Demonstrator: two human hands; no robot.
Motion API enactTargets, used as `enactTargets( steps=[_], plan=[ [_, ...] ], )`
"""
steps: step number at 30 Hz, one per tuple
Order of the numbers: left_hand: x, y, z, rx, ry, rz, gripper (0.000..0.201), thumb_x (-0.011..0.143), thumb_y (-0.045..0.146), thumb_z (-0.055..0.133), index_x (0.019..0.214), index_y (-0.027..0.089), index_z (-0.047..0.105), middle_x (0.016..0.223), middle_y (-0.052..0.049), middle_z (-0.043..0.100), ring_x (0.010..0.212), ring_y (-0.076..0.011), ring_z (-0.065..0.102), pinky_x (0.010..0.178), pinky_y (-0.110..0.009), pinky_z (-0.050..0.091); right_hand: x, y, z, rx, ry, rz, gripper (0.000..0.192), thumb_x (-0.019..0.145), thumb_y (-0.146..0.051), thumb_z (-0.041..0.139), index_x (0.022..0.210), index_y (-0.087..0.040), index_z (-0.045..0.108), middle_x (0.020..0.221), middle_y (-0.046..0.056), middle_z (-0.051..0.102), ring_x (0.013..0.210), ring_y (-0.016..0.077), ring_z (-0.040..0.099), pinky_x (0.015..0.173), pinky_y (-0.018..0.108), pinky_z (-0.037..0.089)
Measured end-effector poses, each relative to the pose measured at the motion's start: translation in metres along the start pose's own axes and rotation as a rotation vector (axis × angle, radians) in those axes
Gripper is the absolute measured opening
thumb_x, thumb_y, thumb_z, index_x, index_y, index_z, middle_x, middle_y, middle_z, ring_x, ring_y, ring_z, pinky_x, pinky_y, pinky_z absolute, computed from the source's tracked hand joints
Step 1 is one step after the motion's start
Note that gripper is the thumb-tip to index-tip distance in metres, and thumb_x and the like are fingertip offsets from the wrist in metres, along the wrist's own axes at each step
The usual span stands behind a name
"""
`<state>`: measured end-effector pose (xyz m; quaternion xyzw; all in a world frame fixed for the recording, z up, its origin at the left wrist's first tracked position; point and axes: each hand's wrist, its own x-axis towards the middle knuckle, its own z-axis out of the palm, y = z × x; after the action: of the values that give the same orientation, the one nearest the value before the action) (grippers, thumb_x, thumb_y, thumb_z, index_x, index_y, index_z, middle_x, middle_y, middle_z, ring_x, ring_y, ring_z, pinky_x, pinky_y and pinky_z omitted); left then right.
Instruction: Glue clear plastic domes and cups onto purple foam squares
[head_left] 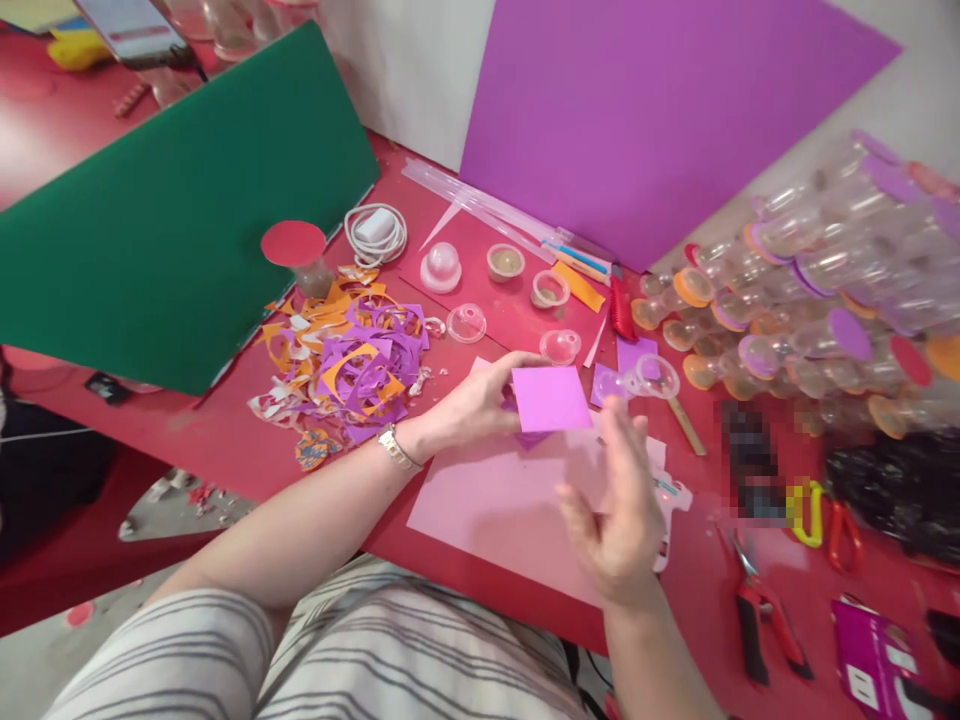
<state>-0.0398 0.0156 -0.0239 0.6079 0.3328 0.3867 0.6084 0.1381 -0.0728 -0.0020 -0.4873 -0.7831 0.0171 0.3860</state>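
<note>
Above a pale pink sheet [487,510], my left hand [487,400] grips a small purple foam-like square [552,398] lying nearly flat. The fingers curl under its left edge, and whatever is beneath the square is hidden. Just to the right, my right hand [619,500] is raised, thumb and fingers apart, holding nothing. Behind it lies a clear plastic piece with a round rim [657,377], near purple scraps [636,355]. A clear domed lid [560,346] rests beyond the held square.
Purple and orange cut scraps [360,365] pile up at left, below a green board [195,200]. Clear plastic cups with coloured discs [810,270] are stacked at right. Pliers [757,610] and a red-handled cutter [621,305] lie on the red table [697,560].
</note>
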Motion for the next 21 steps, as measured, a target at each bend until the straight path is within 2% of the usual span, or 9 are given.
enactTargets(
  steps=[2,4,6,8,11,15,18,21],
  plan=[
    [0.001,0.004,-0.002,-0.261,0.039,-0.010,0.059,0.066,0.029,0.083,0.117,0.016,0.054,0.106,-0.007,0.068,0.089,-0.0177,0.065,0.079,-0.029,0.051,-0.007,-0.007,0.001,0.292,0.170,0.249,0.054,0.098,-0.033,0.051,0.150,-0.024,0.041,0.152,0.014,0.047,0.139,0.0288,0.047,0.112,0.055,0.041],
    [0.001,0.008,-0.004,-0.458,0.053,-0.034,0.058,0.061,0.033,0.089,0.107,0.017,0.057,0.097,-0.004,0.068,0.087,-0.0174,0.065,0.078,-0.027,0.050,-0.010,-0.014,0.007,0.616,0.265,0.542,0.045,0.097,-0.031,0.053,0.142,-0.027,0.050,0.149,0.011,0.052,0.134,0.0263,0.053,0.111,0.053,0.043],
    [0.001,0.010,-0.003,-0.542,0.057,-0.058,0.057,0.056,0.033,0.092,0.099,0.018,0.058,0.091,-0.001,0.068,0.087,-0.0174,0.065,0.079,-0.028,0.050,-0.007,-0.019,0.015,0.926,0.246,0.779,0.040,0.095,-0.037,0.055,0.134,-0.027,0.058,0.141,0.010,0.059,0.125,0.0251,0.060,0.109,0.054,0.044],
    [-0.001,0.011,-0.002,-0.531,0.048,-0.055,0.057,0.054,0.032,0.094,0.098,0.018,0.060,0.091,-0.001,0.069,0.088,-0.0177,0.065,0.081,-0.028,0.049,0.001,-0.022,0.024,1.182,0.175,0.923,0.039,0.093,-0.045,0.057,0.127,-0.027,0.062,0.136,0.009,0.063,0.121,0.0250,0.062,0.106,0.054,0.047],
    [-0.004,0.011,0.000,-0.417,0.012,-0.033,0.057,0.058,0.036,0.092,0.103,0.018,0.063,0.094,-0.002,0.070,0.089,-0.0184,0.065,0.084,-0.029,0.048,0.013,-0.023,0.033,1.410,0.161,1.029,0.037,0.092,-0.053,0.055,0.119,-0.030,0.067,0.128,0.004,0.068,0.119,0.0226,0.062,0.102,0.049,0.050],
    [-0.007,0.010,0.000,-0.305,-0.023,-0.028,0.059,0.063,0.043,0.089,0.109,0.017,0.062,0.102,-0.006,0.070,0.094,-0.0204,0.066,0.083,-0.028,0.049,0.017,-0.021,0.044,1.563,0.198,1.125,0.026,0.090,-0.044,0.060,0.109,-0.031,0.070,0.108,-0.001,0.075,0.100,0.0177,0.068,0.085,0.036,0.057],
    [-0.007,0.013,-0.003,-0.209,-0.073,-0.005,0.060,0.066,0.035,0.087,0.116,0.017,0.059,0.115,-0.010,0.067,0.104,-0.0235,0.065,0.087,-0.030,0.050,0.015,-0.014,0.047,1.569,0.185,1.134,0.021,0.087,-0.040,0.064,0.102,-0.029,0.071,0.103,0.000,0.076,0.092,0.0180,0.069,0.077,0.034,0.058],
    [-0.005,0.015,-0.010,-0.053,-0.159,0.036,0.063,0.069,0.020,0.079,0.127,0.019,0.054,0.125,-0.011,0.064,0.115,-0.0240,0.061,0.097,-0.034,0.047,0.014,0.000,0.041,1.421,0.113,1.034,0.031,0.088,-0.047,0.059,0.108,-0.026,0.070,0.114,0.006,0.074,0.099,0.0242,0.069,0.080,0.043,0.059]
  ],
)
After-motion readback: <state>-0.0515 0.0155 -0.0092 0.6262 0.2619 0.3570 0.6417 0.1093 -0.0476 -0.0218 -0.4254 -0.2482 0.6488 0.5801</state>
